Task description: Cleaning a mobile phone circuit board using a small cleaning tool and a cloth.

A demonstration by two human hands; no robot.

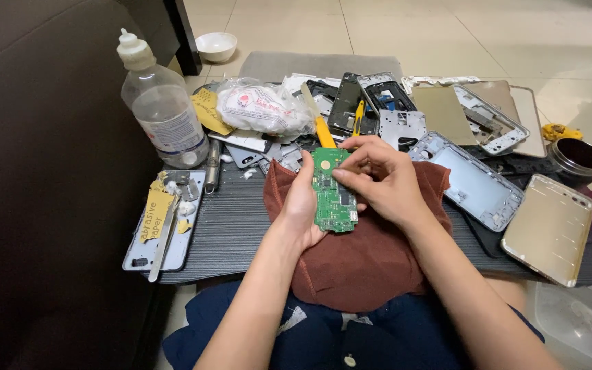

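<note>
Green circuit board [334,192] already out of any phone shell and bare, held above the rust-red cloth [364,260] spread at the near edge of the dark tray [234,226]. Stripped phone frames [474,181] and back covers heaped along the far edge and right side; much dismantling apparently done, board itself under work. Whether parts on it remain to be lifted: cannot tell. Left hand [303,205] cupped behind the board's left edge, fingers narrowly closed round it, palm supporting from below. Right hand [378,178] over the board's upper right, fingertips [340,175] pinched close together and touching its face. Plastic bottle [162,103] upright at the far left corner.
</note>
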